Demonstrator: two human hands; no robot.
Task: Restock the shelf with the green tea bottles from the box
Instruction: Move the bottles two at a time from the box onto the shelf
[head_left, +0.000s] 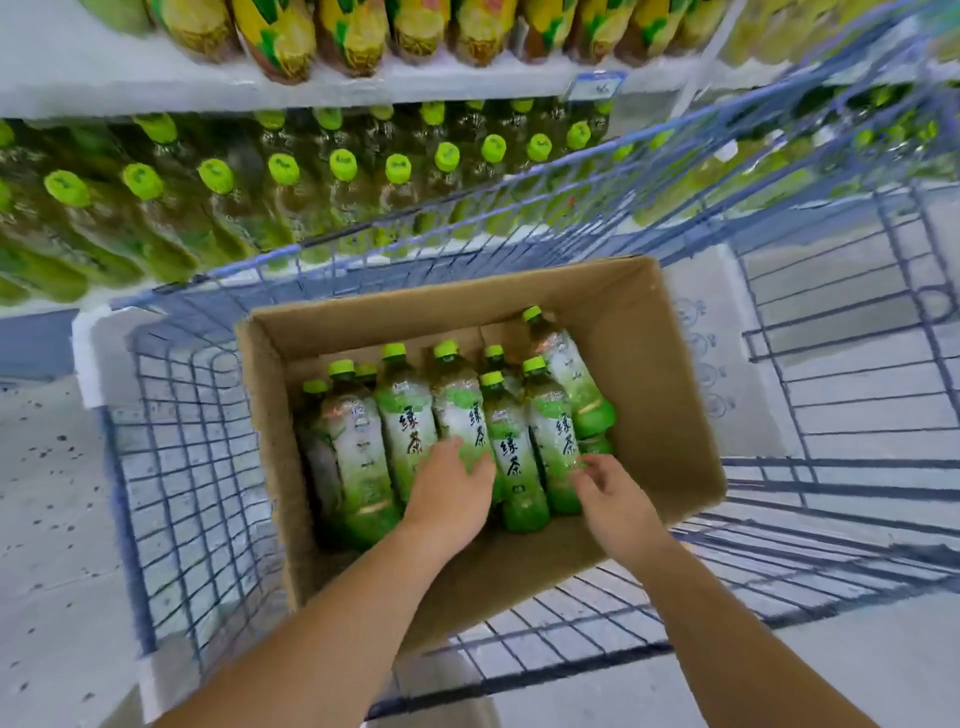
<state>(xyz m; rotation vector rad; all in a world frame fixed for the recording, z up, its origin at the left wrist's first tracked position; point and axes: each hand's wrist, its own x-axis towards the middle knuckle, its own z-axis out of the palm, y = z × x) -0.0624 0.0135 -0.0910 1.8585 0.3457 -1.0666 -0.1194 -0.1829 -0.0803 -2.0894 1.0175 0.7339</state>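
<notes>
An open cardboard box (654, 374) sits in a blue wire cart and holds several green tea bottles (514, 457) lying on their sides, green caps pointing away from me. My left hand (449, 499) rests on top of a bottle near the middle of the box, fingers spread over its label. My right hand (613, 499) hovers at the lower end of the bottles on the right, fingers apart and just touching one. Neither hand has closed around a bottle. The shelf (332, 249) ahead holds rows of the same green-capped bottles.
The blue wire cart (171, 457) surrounds the box, its far rim just in front of the shelf. A higher shelf (322, 85) carries yellow-labelled bottles and a price tag. Speckled grey floor lies to the left.
</notes>
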